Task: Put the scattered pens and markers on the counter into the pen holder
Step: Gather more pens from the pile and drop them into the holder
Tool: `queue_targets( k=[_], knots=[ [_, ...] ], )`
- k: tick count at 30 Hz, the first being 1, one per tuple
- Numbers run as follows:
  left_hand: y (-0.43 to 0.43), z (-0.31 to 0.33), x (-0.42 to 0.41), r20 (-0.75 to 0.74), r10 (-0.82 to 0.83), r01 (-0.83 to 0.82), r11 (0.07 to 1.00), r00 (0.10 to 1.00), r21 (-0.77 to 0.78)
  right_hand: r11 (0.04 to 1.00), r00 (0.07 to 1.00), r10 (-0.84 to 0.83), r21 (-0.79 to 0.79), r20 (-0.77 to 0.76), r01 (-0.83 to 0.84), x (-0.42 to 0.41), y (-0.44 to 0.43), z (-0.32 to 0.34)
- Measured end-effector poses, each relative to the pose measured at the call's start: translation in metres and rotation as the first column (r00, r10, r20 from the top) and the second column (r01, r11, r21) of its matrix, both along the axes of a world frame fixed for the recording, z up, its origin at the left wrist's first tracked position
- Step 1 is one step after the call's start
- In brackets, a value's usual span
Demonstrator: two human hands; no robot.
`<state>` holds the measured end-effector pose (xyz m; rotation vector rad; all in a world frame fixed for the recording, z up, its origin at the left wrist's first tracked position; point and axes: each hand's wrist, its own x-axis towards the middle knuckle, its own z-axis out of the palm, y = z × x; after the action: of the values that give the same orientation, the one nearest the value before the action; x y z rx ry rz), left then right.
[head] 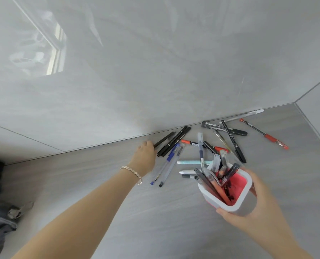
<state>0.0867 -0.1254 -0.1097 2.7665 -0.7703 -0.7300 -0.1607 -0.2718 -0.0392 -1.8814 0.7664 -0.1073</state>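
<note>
My right hand (248, 212) grips the pen holder (243, 200), a white cup with a red inside, tilted and holding several pens. My left hand (145, 156) reaches to the wall edge, its fingers at the ends of the black markers (174, 142); whether it grips one is hidden. Beside it lie a blue-capped pen (166, 163) and a clear pen (171, 167). More pens lie scattered behind the holder: a light blue pen (190, 162), a black marker (233, 141), a red pen (265, 134) and a white pen (243, 116).
The grey counter (118, 202) meets a glossy grey wall (155, 71) at the back and a side wall (319, 113) at the right. A dark grey bag (0, 219) with a strap buckle sits at the left edge.
</note>
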Motion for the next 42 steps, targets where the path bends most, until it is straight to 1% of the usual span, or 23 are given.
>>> queue_targets(
  k=[2, 3, 4, 5, 6, 7, 8, 9, 10, 12, 14, 15, 17, 20, 22, 26, 31, 35, 37, 38, 39, 40, 42],
  knots=[
    [0.012, 0.014, -0.009, -0.041, 0.069, -0.073, 0.991, 0.997, -0.113, 1.000, 1.000, 0.007, 0.003, -0.005, -0.007, -0.004, 0.002, 0.000],
    [0.018, 0.023, -0.016, -0.068, 0.120, -0.131, 0.971, 0.991, -0.198, 1.000, 1.000, 0.012, 0.011, -0.006, -0.012, -0.006, 0.004, 0.000],
    [0.024, 0.034, -0.024, -0.142, 0.188, -0.224, 0.923, 0.972, -0.312, 0.999, 1.000, 0.022, 0.023, -0.008, -0.022, -0.008, 0.006, 0.000],
    [0.030, 0.046, -0.035, -0.279, 0.254, -0.358, 0.826, 0.926, -0.435, 0.999, 0.999, 0.035, 0.034, -0.008, -0.034, -0.010, 0.008, 0.000],
    [0.035, 0.062, -0.046, -0.447, 0.280, -0.504, 0.679, 0.850, -0.534, 0.998, 0.999, 0.048, 0.046, -0.007, -0.047, -0.012, 0.012, 0.000],
    [0.040, 0.076, -0.058, -0.597, 0.247, -0.625, 0.516, 0.763, -0.585, 0.996, 0.998, 0.062, 0.066, -0.001, -0.062, -0.013, 0.017, 0.000],
    [0.045, 0.090, -0.069, -0.699, 0.173, -0.703, 0.374, 0.694, -0.605, 0.993, 0.997, 0.075, 0.089, 0.005, -0.075, -0.013, 0.023, 0.000],
    [0.050, 0.102, -0.079, -0.755, 0.090, -0.747, 0.265, 0.649, -0.610, 0.990, 0.996, 0.088, 0.110, 0.004, -0.088, -0.013, 0.029, -0.001],
    [0.055, 0.111, -0.089, -0.787, 0.020, -0.776, 0.180, 0.617, -0.604, 0.987, 0.994, 0.105, 0.125, 0.000, -0.104, -0.012, 0.036, -0.003],
    [0.061, 0.123, -0.110, -0.813, -0.052, -0.811, 0.054, 0.581, -0.583, 0.981, 0.990, 0.140, 0.138, -0.007, -0.137, -0.010, 0.048, -0.007],
    [0.062, 0.127, -0.126, -0.812, -0.079, -0.816, -0.025, 0.578, -0.578, 0.978, 0.988, 0.151, 0.149, -0.011, -0.148, -0.009, 0.058, -0.011],
    [0.061, 0.126, -0.133, -0.806, -0.083, -0.810, -0.042, 0.586, -0.584, 0.977, 0.988, 0.152, 0.151, -0.012, -0.149, -0.009, 0.062, -0.013],
    [0.057, 0.121, -0.144, -0.784, -0.069, -0.787, -0.029, 0.617, -0.616, 0.978, 0.988, 0.156, 0.140, -0.011, -0.153, -0.009, 0.068, -0.016],
    [0.049, 0.110, -0.154, -0.730, 0.007, -0.726, 0.111, 0.683, -0.678, 0.978, 0.986, 0.167, 0.122, 0.009, -0.167, -0.009, 0.071, -0.016],
    [0.046, 0.106, -0.158, -0.708, 0.037, -0.701, 0.188, 0.705, -0.688, 0.978, 0.983, 0.181, 0.105, 0.020, -0.182, -0.009, 0.071, -0.015],
    [0.044, 0.104, -0.160, -0.668, 0.087, -0.664, 0.262, 0.739, -0.701, 0.980, 0.983, 0.180, 0.085, 0.031, -0.182, -0.011, 0.071, -0.016],
    [0.049, 0.106, -0.163, -0.644, 0.109, -0.642, 0.301, 0.758, -0.705, 0.979, 0.982, 0.185, 0.084, 0.032, -0.187, -0.012, 0.070, -0.021],
    [0.064, 0.118, -0.161, -0.541, 0.164, -0.565, 0.252, 0.825, -0.786, 0.979, 0.985, 0.166, 0.115, 0.043, -0.170, -0.015, 0.069, -0.024],
    [0.072, 0.130, -0.156, -0.514, 0.201, -0.551, 0.246, 0.834, -0.797, 0.978, 0.986, 0.157, 0.133, 0.051, -0.163, -0.017, 0.068, -0.026],
    [0.075, 0.134, -0.152, -0.503, 0.227, -0.551, 0.286, 0.834, -0.784, 0.977, 0.986, 0.158, 0.138, 0.053, -0.164, -0.018, 0.068, -0.027],
    [0.079, 0.137, -0.149, -0.471, 0.250, -0.533, 0.369, 0.846, -0.762, 0.975, 0.985, 0.164, 0.143, 0.053, -0.170, -0.018, 0.068, -0.027],
    [0.082, 0.139, -0.145, -0.413, 0.246, -0.480, 0.491, 0.877, -0.727, 0.973, 0.984, 0.171, 0.149, 0.053, -0.177, -0.018, 0.068, -0.028],
    [0.089, 0.147, -0.140, -0.294, 0.137, -0.296, 0.738, 0.946, -0.606, 0.969, 0.982, 0.182, 0.158, 0.053, -0.188, -0.018, 0.067, -0.028]
  ],
)
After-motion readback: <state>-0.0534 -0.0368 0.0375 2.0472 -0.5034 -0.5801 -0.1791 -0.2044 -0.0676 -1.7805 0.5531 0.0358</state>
